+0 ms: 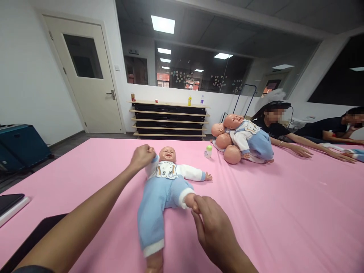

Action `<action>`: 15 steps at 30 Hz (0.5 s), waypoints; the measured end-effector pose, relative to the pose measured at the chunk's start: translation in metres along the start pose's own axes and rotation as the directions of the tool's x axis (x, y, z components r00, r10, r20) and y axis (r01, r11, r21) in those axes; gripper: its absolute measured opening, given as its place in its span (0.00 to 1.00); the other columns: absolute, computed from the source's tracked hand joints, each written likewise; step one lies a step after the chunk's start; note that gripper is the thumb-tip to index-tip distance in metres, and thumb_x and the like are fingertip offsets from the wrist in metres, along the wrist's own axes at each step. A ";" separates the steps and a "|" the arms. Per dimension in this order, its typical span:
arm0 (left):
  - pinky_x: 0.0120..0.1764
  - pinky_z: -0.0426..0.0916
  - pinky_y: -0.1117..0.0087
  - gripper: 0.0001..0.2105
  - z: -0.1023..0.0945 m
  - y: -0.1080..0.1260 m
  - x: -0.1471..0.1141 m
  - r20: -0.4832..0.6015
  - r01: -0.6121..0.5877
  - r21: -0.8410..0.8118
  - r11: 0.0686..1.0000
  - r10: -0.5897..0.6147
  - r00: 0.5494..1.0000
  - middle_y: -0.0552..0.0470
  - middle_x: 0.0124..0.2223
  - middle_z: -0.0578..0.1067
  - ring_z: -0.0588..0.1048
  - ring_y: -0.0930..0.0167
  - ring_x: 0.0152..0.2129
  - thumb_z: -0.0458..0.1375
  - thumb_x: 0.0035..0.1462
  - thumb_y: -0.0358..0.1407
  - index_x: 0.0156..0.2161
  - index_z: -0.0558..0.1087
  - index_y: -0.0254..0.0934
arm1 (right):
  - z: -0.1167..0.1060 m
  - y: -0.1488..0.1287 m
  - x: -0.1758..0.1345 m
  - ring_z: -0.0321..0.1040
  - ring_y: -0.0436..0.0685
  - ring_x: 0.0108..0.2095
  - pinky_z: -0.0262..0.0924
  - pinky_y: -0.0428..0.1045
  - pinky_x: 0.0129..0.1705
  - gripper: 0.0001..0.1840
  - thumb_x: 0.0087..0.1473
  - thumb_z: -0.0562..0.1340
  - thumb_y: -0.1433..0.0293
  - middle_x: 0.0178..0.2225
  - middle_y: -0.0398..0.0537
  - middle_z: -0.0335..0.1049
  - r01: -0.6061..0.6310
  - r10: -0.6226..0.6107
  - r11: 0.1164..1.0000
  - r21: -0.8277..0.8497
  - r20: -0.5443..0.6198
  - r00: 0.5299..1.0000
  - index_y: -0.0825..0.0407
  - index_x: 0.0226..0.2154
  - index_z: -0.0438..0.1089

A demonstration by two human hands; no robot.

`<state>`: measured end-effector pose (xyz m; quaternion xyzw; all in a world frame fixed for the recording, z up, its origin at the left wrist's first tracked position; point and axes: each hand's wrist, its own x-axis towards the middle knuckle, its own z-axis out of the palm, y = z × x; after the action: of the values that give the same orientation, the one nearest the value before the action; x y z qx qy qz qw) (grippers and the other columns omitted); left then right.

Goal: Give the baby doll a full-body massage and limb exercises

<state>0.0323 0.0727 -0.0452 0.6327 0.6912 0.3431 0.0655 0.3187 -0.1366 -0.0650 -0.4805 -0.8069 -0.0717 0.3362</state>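
A baby doll (163, 191) in a white top with an elephant face and light blue trousers lies on its back on the pink-covered table (113, 242). My left hand (142, 156) is closed around the doll's raised hand, beside its head. With thumb and fingers, my right hand (214, 229) grips the doll's bare foot, and that leg is bent upward. The doll's other arm stretches out to the side, and its other leg points toward me. Beyond that outstretched arm stands a small white bottle with a green cap (208, 151).
Several more dolls (247, 138) are piled at the right rear of the table. Two people lean on the table at the far right, one with an arm (298, 146) stretched out. Dark flat items (13, 203) lie at the left edge. Behind stands a low shelf (170, 117).
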 end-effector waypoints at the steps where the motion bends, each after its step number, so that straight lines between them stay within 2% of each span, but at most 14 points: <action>1: 0.29 0.56 0.74 0.14 0.009 0.016 -0.006 0.055 -0.068 0.015 0.998 0.067 0.996 0.44 0.36 0.75 0.68 0.73 0.28 0.53 0.50 0.41 0.33 0.72 0.31 | 0.008 -0.004 0.013 0.57 0.53 0.30 0.50 0.46 0.31 0.10 0.59 0.50 0.74 0.31 0.48 0.62 0.004 -0.004 1.000 -0.005 0.059 0.998 0.50 0.42 0.63; 3: 0.29 0.55 0.73 0.13 0.028 0.042 -0.020 0.235 -0.182 0.005 0.983 0.176 0.956 0.43 0.32 0.75 0.67 0.73 0.25 0.52 0.52 0.40 0.29 0.72 0.30 | 0.030 -0.011 0.035 0.54 0.52 0.29 0.43 0.46 0.29 0.11 0.57 0.51 0.76 0.32 0.47 0.62 0.003 -0.002 1.000 -0.010 0.181 0.983 0.49 0.40 0.63; 4: 0.30 0.55 0.72 0.14 0.037 0.050 -0.026 0.279 -0.221 -0.012 0.975 0.215 0.936 0.42 0.32 0.75 0.66 0.73 0.25 0.50 0.53 0.39 0.28 0.72 0.30 | 0.042 -0.015 0.043 0.53 0.52 0.29 0.40 0.46 0.28 0.11 0.55 0.51 0.77 0.33 0.47 0.62 0.006 -0.004 1.000 -0.006 0.228 0.974 0.49 0.39 0.63; 6: 0.30 0.55 0.71 0.15 0.049 0.057 -0.035 0.322 -0.245 -0.030 0.969 0.242 0.915 0.41 0.31 0.75 0.66 0.73 0.25 0.49 0.54 0.38 0.25 0.72 0.30 | 0.065 -0.021 0.054 0.53 0.52 0.30 0.37 0.46 0.28 0.13 0.53 0.52 0.79 0.34 0.47 0.62 0.007 -0.007 1.000 0.000 0.272 0.962 0.49 0.39 0.62; 9: 0.31 0.57 0.72 0.14 0.048 0.052 -0.034 0.345 -0.226 -0.046 0.973 0.228 0.911 0.43 0.29 0.75 0.66 0.74 0.24 0.50 0.54 0.37 0.25 0.72 0.29 | 0.082 -0.026 0.056 0.54 0.52 0.31 0.37 0.46 0.29 0.14 0.53 0.52 0.79 0.36 0.46 0.62 -0.006 0.000 1.000 0.019 0.262 0.965 0.48 0.40 0.62; 12: 0.30 0.58 0.73 0.13 0.031 0.037 -0.021 0.326 -0.185 -0.050 0.981 0.191 0.926 0.44 0.29 0.75 0.67 0.74 0.25 0.51 0.53 0.37 0.28 0.73 0.29 | 0.073 -0.022 0.042 0.55 0.52 0.30 0.39 0.46 0.29 0.08 0.57 0.51 0.75 0.34 0.45 0.62 -0.041 0.029 0.998 0.045 0.230 0.973 0.49 0.38 0.61; 15: 0.29 0.59 0.73 0.14 0.011 0.012 -0.001 0.172 -0.067 -0.059 0.996 0.076 0.982 0.44 0.32 0.76 0.68 0.73 0.26 0.52 0.52 0.40 0.33 0.73 0.29 | 0.043 -0.015 0.015 0.57 0.52 0.30 0.44 0.46 0.30 0.04 0.58 0.51 0.72 0.31 0.45 0.62 -0.036 0.030 0.999 0.037 0.142 0.989 0.51 0.35 0.61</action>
<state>0.0484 0.0759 -0.0470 0.6828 0.6503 0.3067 0.1301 0.2814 -0.1149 -0.0857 -0.4908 -0.8219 -0.0160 0.2888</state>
